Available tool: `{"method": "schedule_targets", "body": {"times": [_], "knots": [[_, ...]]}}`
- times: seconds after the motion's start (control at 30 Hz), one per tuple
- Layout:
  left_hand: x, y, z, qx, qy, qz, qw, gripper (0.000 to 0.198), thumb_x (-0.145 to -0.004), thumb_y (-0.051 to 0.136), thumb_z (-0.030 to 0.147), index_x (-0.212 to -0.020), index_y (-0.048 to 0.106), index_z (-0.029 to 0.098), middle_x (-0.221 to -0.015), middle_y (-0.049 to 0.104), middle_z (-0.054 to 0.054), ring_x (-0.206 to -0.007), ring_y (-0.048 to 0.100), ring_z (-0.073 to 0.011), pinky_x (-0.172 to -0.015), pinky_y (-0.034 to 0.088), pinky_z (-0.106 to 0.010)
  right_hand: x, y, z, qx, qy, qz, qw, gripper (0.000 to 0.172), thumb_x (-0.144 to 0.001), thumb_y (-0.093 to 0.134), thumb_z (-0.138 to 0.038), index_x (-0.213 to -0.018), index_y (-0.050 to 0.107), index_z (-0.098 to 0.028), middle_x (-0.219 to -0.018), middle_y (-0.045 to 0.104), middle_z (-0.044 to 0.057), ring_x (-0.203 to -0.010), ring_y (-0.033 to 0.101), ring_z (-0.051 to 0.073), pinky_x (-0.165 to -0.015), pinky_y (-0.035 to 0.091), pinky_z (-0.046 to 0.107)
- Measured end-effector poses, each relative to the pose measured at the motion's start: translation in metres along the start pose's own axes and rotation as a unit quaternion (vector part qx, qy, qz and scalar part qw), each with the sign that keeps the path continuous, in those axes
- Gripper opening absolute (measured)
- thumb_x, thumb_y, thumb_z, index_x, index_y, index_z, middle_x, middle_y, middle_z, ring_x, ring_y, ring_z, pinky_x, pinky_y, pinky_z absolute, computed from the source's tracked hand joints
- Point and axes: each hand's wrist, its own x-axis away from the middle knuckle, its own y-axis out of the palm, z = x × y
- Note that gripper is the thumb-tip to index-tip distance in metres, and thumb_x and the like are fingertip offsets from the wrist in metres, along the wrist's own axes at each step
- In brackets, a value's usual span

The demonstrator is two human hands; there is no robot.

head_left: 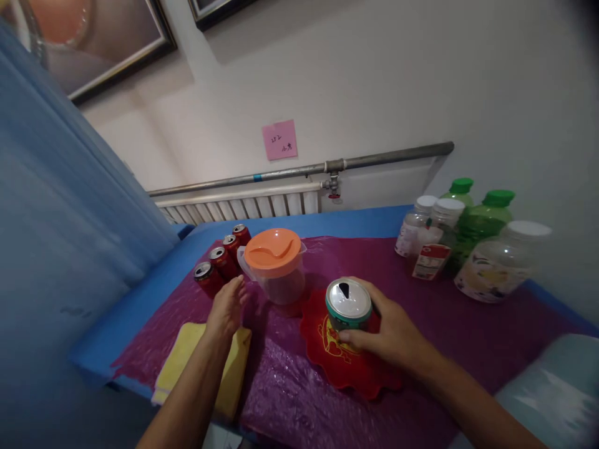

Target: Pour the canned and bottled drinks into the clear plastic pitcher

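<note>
My right hand (384, 327) is wrapped round an opened drink can (349, 302) with a silver top and a green rim. The can is upright over a red scalloped plate (322, 355) with a yellow heart design; whether its base touches the plate is hidden. My left hand (229, 305) hangs with its fingers stretched forward and holds nothing. Just beyond those fingertips stands a clear pitcher (281, 284) with an orange lid (274, 249). Left of the pitcher runs a row of several opened red cans (219, 265). A folded yellow cloth (187, 343) lies under my left forearm.
Purple plastic sheeting (290, 380) covers much of the blue table (112, 330). Green-capped bottles (489, 215), clear jars (496, 262) and a small red-and-white carton (428, 259) stand at the right. A blue curtain (60, 187) hangs at the left; a radiator (243, 206) lies behind.
</note>
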Motion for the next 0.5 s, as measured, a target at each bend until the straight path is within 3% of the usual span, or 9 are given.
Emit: {"method": "schedule_targets", "body": {"times": [0.1, 0.2, 0.37, 0.5], "knots": [[-0.016, 0.013, -0.016, 0.032, -0.079, -0.032, 0.996, 0.01, -0.084, 0.057, 0.018, -0.075, 0.061, 0.013, -0.07, 0.063, -0.005, -0.061, 0.061, -0.0117, -0.064, 0.052, -0.025, -0.002, 0.002, 0.003, 0.007, 0.007, -0.003, 1.0, 0.071, -0.056, 0.075, -0.028, -0.124, 0.053, -0.022, -0.118, 0.068, 0.009, -0.111, 0.063, 0.031, -0.098, 0.048, 0.044], [-0.022, 0.029, -0.03, 0.062, -0.109, -0.064, 0.99, 0.015, -0.083, 0.056, 0.018, -0.07, 0.06, 0.014, -0.064, 0.063, -0.003, -0.056, 0.06, -0.0114, -0.062, 0.052, -0.023, -0.003, 0.003, 0.006, 0.015, 0.008, -0.009, 1.0, 0.071, -0.057, 0.074, -0.028, -0.125, 0.053, -0.021, -0.119, 0.067, 0.01, -0.112, 0.062, 0.031, -0.099, 0.047, 0.045], [-0.026, 0.053, -0.041, 0.106, -0.098, -0.133, 0.981, 0.013, -0.079, 0.061, 0.022, -0.087, 0.068, 0.015, -0.087, 0.073, -0.007, -0.086, 0.068, -0.0185, -0.084, 0.054, -0.03, -0.003, 0.002, 0.006, 0.013, -0.003, -0.024, 1.0, 0.071, -0.057, 0.075, -0.025, -0.125, 0.053, -0.023, -0.12, 0.067, 0.009, -0.113, 0.061, 0.03, -0.099, 0.047, 0.044], [-0.028, 0.06, -0.044, 0.11, -0.076, -0.128, 0.983, 0.018, -0.075, 0.067, 0.029, -0.088, 0.068, 0.016, -0.094, 0.073, -0.009, -0.099, 0.066, -0.0238, -0.092, 0.052, -0.037, -0.002, 0.0, 0.007, 0.014, -0.007, -0.028, 0.999, 0.072, -0.056, 0.076, -0.023, -0.125, 0.053, -0.023, -0.121, 0.066, 0.009, -0.113, 0.061, 0.03, -0.099, 0.047, 0.046]]}}
